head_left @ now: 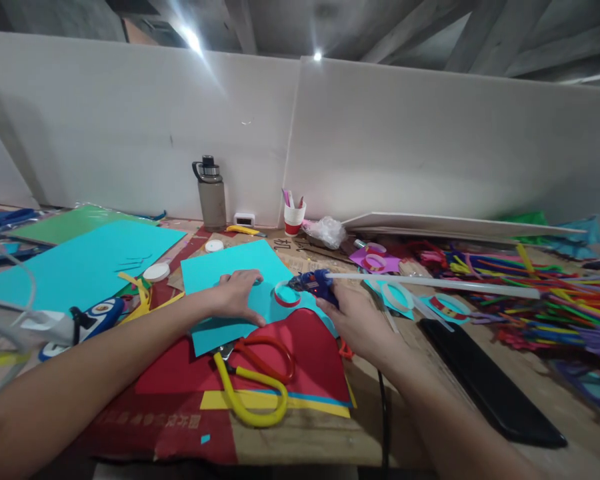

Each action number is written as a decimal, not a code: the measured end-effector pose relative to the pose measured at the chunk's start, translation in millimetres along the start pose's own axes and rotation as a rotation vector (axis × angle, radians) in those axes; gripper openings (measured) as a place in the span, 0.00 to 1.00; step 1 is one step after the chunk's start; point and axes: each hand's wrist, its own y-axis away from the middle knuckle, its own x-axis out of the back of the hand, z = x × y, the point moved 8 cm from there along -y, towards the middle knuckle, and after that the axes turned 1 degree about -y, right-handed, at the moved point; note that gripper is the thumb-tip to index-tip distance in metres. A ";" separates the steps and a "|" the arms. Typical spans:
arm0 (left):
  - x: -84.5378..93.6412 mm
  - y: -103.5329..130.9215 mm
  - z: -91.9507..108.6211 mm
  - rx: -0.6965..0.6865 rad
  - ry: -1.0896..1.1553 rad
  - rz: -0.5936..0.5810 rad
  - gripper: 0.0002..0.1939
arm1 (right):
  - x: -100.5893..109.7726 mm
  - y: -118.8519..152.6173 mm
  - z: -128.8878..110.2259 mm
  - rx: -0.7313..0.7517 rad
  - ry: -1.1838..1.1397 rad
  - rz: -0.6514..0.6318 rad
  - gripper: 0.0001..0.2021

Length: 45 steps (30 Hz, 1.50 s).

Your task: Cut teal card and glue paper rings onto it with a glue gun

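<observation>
My right hand (347,310) grips a blue hot glue gun (317,283), and a long white glue stick (440,285) sticks out of its back toward the right. The gun's nozzle is at a small red and white paper ring (287,295); whether it touches cannot be told. The ring stands on a turquoise paper sheet (210,273). Spread over that sheet is my left hand (237,297), open, fingers apart, holding nothing. Red paper (310,343) lies nearer me, with scissors (257,383) with yellow and red handles on top.
A grey bottle (213,200) and a paper cup of pens (294,217) stand by the white partition. Colourful pipe cleaners (570,300) pile up at right beside a long black case (490,380). More paper rings (397,298) lie on turquoise pieces. A yellow cutter (245,231) lies behind.
</observation>
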 end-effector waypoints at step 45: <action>0.0 -54.2 30.1 -0.414 0.358 0.074 0.33 | -6.9 4.9 4.6 0.091 -0.043 0.057 0.13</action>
